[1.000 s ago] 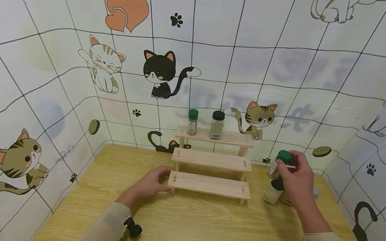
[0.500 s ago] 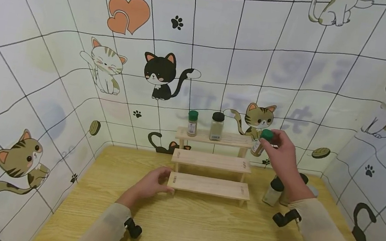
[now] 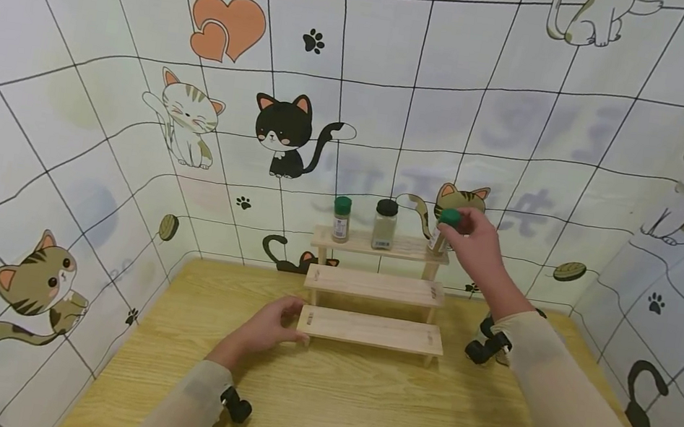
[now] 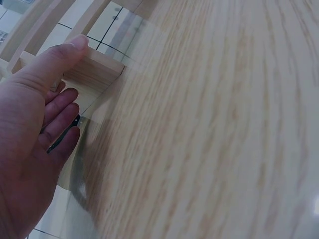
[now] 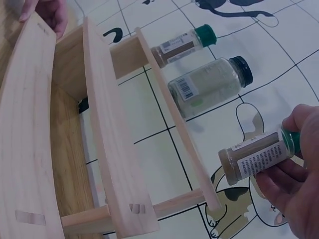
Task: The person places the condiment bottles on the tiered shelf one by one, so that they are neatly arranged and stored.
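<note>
Wooden rack: at its left end your left hand grips the lowest step between thumb and fingers, likely to keep it from shifting. On the top step a green-capped jar and, spaced from it, a black-capped jar stand upright, labels facing outward. Just above that step's right end, your right hand pinches the tilted spice jar around its cap, leaving its base unobstructed. Rightmost, your sleeve mostly hides another dark-capped jar.
</note>
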Available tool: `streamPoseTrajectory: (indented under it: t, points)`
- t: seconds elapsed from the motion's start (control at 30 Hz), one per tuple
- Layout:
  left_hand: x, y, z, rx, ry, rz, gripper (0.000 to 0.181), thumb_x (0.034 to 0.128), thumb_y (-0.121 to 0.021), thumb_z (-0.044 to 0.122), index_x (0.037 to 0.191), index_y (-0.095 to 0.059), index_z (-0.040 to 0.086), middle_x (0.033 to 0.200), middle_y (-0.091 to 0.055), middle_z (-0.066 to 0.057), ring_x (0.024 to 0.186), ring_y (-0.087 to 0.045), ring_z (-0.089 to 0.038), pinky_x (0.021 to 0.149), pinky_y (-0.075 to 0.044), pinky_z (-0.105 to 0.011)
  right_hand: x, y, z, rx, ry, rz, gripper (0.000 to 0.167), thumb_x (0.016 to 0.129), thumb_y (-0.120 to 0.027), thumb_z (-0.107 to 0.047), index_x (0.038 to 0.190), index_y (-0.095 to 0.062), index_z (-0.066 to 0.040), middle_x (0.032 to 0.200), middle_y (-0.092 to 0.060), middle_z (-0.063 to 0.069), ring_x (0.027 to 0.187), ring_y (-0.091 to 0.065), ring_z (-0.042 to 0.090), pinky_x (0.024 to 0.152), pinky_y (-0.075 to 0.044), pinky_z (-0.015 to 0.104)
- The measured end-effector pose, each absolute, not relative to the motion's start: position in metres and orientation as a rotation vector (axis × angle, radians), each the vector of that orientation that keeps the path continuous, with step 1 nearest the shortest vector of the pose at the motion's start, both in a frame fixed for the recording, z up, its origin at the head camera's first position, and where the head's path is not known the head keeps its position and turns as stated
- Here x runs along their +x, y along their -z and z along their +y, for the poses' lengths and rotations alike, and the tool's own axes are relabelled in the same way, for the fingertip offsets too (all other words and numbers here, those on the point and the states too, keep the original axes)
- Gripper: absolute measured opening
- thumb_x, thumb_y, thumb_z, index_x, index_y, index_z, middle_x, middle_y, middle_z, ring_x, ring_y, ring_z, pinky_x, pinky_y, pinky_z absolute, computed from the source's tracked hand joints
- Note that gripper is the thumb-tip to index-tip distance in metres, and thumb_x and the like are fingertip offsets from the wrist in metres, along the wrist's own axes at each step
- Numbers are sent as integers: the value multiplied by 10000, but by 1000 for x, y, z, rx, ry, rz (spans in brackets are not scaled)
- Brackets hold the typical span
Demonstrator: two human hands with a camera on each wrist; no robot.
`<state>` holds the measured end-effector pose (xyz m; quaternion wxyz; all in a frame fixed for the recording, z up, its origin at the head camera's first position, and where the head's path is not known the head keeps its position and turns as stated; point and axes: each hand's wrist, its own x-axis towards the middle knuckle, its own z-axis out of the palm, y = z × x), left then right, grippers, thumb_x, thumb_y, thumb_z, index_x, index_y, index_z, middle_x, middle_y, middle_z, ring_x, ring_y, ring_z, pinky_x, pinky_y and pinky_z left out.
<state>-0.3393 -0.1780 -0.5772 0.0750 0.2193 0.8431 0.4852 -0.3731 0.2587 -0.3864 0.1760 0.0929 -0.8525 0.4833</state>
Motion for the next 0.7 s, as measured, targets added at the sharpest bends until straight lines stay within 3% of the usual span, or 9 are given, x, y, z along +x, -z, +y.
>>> streamPoseTrajectory:
  t: [0.3,0.7]
  points:
    - [-339,577,-178,666,-1439,2535,692,913,-955,258,1471,-613,33,1373,-697,-93,1348,-635,-348,1184,-466,-590,-390,387,247,258,-1456,-2466,517,1113,-704,-295,1503,-552,8,1360,-618,224,1272,-600,384,1037,-501,505]
    - [-339,576,-179,649,-1427,2537,696,916,-952,286,1480,-616,57,1372,-700,-75,1346,-633,-331,1184,-462,-589,-400,390,240,288,-1450,-2481,503,1103,-718,-234,1506,-544,13,1333,-623,215,1254,-602,386,1046,-506,530]
